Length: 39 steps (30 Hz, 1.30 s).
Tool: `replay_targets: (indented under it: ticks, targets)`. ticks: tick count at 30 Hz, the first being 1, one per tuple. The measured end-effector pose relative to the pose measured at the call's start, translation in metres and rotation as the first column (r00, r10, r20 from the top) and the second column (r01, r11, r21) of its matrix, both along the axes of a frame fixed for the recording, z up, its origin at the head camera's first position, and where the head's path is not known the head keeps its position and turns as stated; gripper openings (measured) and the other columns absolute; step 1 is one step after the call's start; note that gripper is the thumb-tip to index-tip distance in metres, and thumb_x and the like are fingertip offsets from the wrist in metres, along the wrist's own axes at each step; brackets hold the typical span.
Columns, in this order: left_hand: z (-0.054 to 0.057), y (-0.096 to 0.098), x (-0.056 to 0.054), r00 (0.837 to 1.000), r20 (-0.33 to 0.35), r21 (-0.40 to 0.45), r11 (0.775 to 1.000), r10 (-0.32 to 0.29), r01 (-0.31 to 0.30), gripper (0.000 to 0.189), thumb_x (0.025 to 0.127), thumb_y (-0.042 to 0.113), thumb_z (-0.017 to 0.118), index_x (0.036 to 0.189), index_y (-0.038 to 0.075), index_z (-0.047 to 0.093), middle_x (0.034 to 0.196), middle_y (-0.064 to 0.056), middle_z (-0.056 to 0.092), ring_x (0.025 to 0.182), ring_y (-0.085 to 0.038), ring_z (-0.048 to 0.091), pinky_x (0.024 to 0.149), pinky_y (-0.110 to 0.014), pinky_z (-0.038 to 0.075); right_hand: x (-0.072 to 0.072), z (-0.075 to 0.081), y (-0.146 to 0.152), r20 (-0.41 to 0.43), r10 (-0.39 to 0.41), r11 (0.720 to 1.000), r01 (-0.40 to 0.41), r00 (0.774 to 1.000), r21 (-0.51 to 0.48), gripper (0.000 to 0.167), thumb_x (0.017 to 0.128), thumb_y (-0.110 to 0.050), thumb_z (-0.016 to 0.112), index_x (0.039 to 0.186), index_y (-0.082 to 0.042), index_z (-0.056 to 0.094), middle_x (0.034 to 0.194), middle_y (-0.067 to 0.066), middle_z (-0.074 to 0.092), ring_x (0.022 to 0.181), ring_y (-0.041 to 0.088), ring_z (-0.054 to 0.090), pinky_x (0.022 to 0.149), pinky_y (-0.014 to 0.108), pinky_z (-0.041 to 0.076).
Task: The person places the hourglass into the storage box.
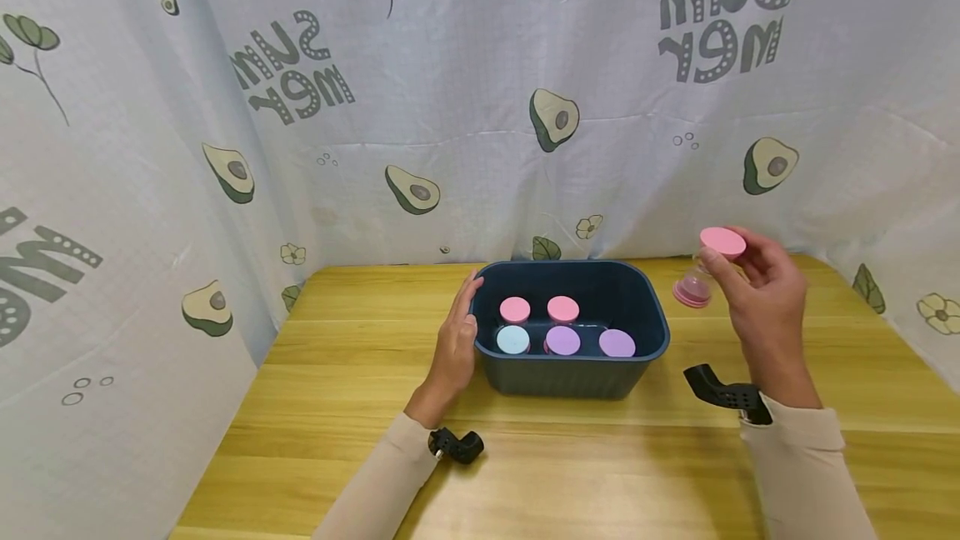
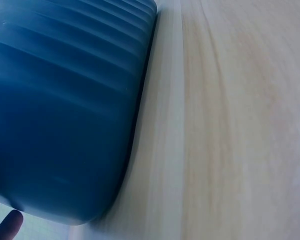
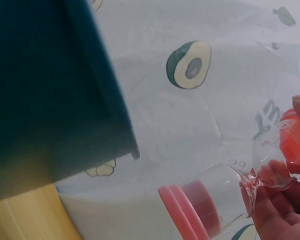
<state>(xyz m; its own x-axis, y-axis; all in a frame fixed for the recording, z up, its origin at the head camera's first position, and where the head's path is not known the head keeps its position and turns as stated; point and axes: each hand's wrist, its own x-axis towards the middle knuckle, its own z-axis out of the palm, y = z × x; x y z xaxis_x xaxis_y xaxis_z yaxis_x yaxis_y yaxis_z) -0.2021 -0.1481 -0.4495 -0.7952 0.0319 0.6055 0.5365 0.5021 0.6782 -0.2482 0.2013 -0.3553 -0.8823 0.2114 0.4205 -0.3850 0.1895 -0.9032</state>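
Observation:
A pink-capped hourglass [image 1: 693, 287] is pinched near its upper end by my right hand [image 1: 772, 294], held in the air to the right of a dark blue bin. In the right wrist view the hourglass [image 3: 230, 197] shows clear glass bulbs and pink sand in its lower bulb. My left hand [image 1: 453, 340] rests against the left side of the bin [image 1: 558, 377] with fingers extended. Inside the bin stand several hourglasses, seen by their round caps: pink caps [image 1: 562, 309] behind, a light blue cap [image 1: 513, 340] and purple caps [image 1: 617, 343] in front.
The bin stands on a wooden table [image 1: 337, 407] near its back edge. A white curtain [image 1: 480, 107] printed with avocados and lettering hangs behind and along the left. Each wrist bears a black camera mount [image 1: 723, 394].

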Motion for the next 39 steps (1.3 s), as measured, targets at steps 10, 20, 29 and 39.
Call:
replay_targets:
  ticks: [10, 20, 29, 39]
  targets:
    - [0.000, 0.000, 0.000, 1.000, 0.001, 0.008, 1.000, -0.002, 0.002, 0.055, 0.098, 0.027, 0.020, 0.149, 0.011, 0.033, 0.159, 0.000, 0.023, 0.144, -0.020, 0.025, 0.113, -0.048, 0.026, 0.005, 0.009, -0.010, -0.049, 0.060, 0.992, -0.065, 0.997, -0.107, 0.050, 0.085, -0.003, 0.070, 0.132, -0.006, 0.055, 0.127, 0.005, 0.055, 0.116, 0.017, 0.053, 0.089, 0.010, 0.043]
    - [-0.001, 0.000, -0.001, 1.000, -0.006, -0.001, 1.000, 0.005, -0.005, 0.054, 0.099, 0.026, 0.021, 0.149, 0.011, 0.032, 0.159, 0.001, 0.023, 0.143, -0.021, 0.026, 0.112, -0.049, 0.027, 0.011, 0.011, -0.022, -0.075, 0.134, 0.985, -0.141, 0.988, -0.100, 0.051, 0.084, -0.001, 0.070, 0.133, -0.004, 0.054, 0.128, 0.008, 0.053, 0.117, 0.016, 0.053, 0.089, 0.010, 0.043]
    - [0.000, 0.000, 0.000, 1.000, 0.010, 0.006, 1.000, 0.000, 0.000, 0.055, 0.099, 0.029, 0.020, 0.149, 0.010, 0.032, 0.159, -0.005, 0.023, 0.144, -0.020, 0.025, 0.112, -0.050, 0.028, 0.013, 0.011, -0.034, -0.061, 0.164, 0.986, -0.165, 0.985, -0.006, 0.052, 0.086, -0.006, 0.069, 0.136, -0.006, 0.053, 0.131, 0.009, 0.053, 0.119, 0.014, 0.053, 0.090, 0.010, 0.043]
    - [-0.001, 0.001, 0.000, 1.000, 0.011, 0.006, 1.000, 0.003, -0.003, 0.054, 0.098, 0.025, 0.021, 0.149, 0.009, 0.032, 0.158, -0.009, 0.024, 0.144, -0.021, 0.025, 0.112, -0.050, 0.028, 0.012, 0.008, -0.047, -0.057, 0.186, 0.976, -0.178, 0.981, 0.128, 0.051, 0.089, -0.012, 0.068, 0.137, -0.008, 0.051, 0.131, 0.008, 0.054, 0.119, 0.014, 0.053, 0.092, 0.012, 0.043]
